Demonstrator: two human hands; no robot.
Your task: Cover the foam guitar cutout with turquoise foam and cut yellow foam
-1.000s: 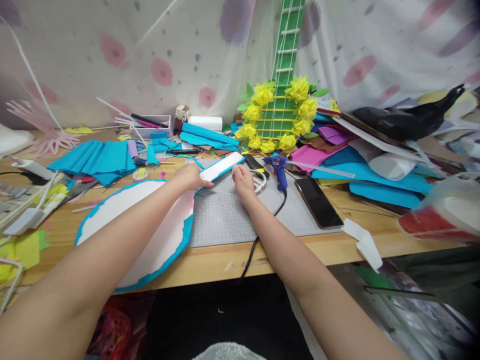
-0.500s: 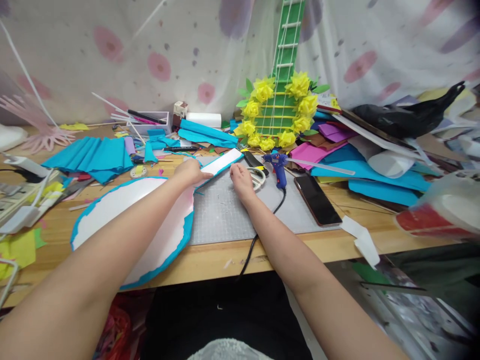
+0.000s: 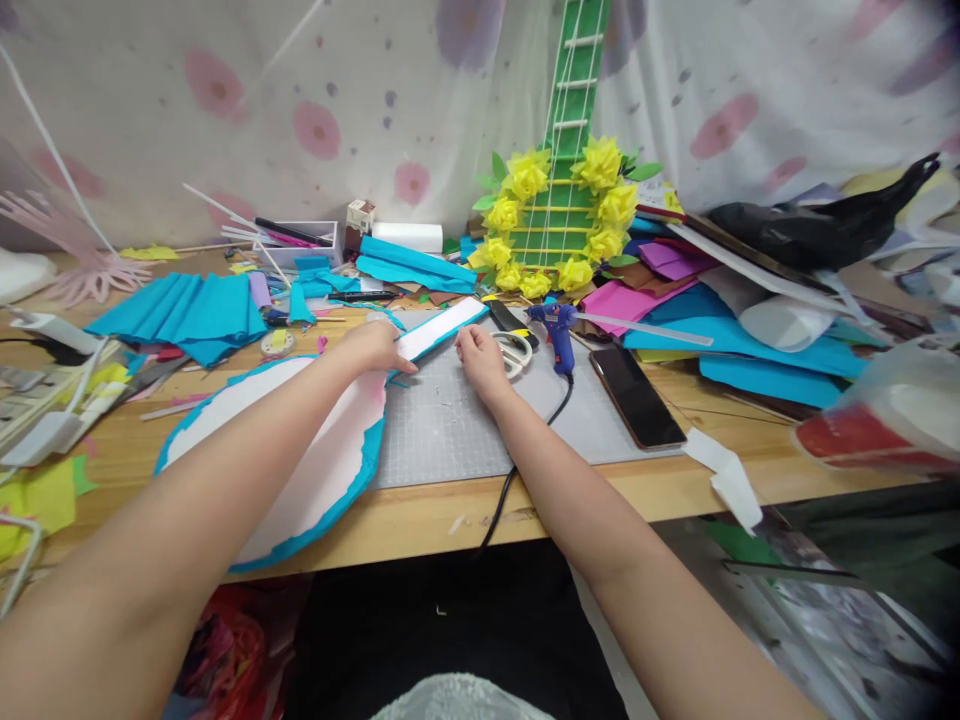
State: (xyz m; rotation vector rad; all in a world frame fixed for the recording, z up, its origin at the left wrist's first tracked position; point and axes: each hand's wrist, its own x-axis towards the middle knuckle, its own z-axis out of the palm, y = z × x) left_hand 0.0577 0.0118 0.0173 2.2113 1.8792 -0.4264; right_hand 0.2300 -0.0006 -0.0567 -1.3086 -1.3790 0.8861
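My left hand (image 3: 369,347) grips a guitar-shaped board (image 3: 319,490) where its narrow neck meets the round body, thumb along the near edge. The board is white on top with blue crepe paper folded over its rim. Close to the neck's near edge, my right hand (image 3: 481,362) has its fingers curled and pressed together above a grey cutting mat (image 3: 442,430). Whatever they may hold is too small to make out. Beside the right hand lie white-handled scissors (image 3: 517,355), and a blue glue gun (image 3: 556,335) rests just beyond them.
A black phone (image 3: 637,397) lies at the mat's right side. A finished green paper guitar with yellow flowers (image 3: 559,225) leans at the back. Blue crepe paper (image 3: 184,315) is at the left. The glue gun's cord (image 3: 499,510) hangs over the table edge.
The board's round body has shifted slightly to the right and turned a little. My left thumb has moved slightly nearer me; my right fingers have shifted slightly left.
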